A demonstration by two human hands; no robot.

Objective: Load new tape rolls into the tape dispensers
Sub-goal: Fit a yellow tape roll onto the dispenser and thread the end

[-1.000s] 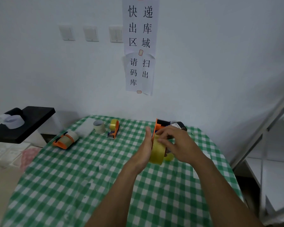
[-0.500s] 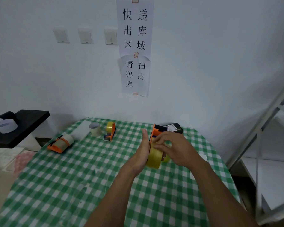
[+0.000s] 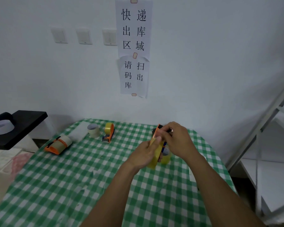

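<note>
A: Your left hand (image 3: 141, 154) has fingers and thumb wrapped round the translucent yellow tape roll (image 3: 154, 163). You hold it up on edge above the right half of the green-and-white checked table (image 3: 72, 185), toward its far edge.

B: Your right hand (image 3: 179, 141) is curled over the top end of the orange plastic tape dispenser (image 3: 157, 130), pinching it. The roll lies below those fingers and nearer to you, touching the dispenser's side.

A: The dispenser's long axis runs up and away from you, and the roll's open core faces sideways across it. I'd judge the next move to be a sideways press from your left hand, the nearer one. Your hands hide whether the hub is already inside the core.

B: A translucent yellow shape (image 3: 166, 158) shows just under your right hand. It may be another roll, so mind it.

A: Everything else is well apart. A pale upright tape roll (image 3: 93, 131) and a small orange dispenser carrying yellow tape (image 3: 109, 132) stand near the far edge. An orange dispenser lying on its side (image 3: 57, 145) is at the left edge.
</note>
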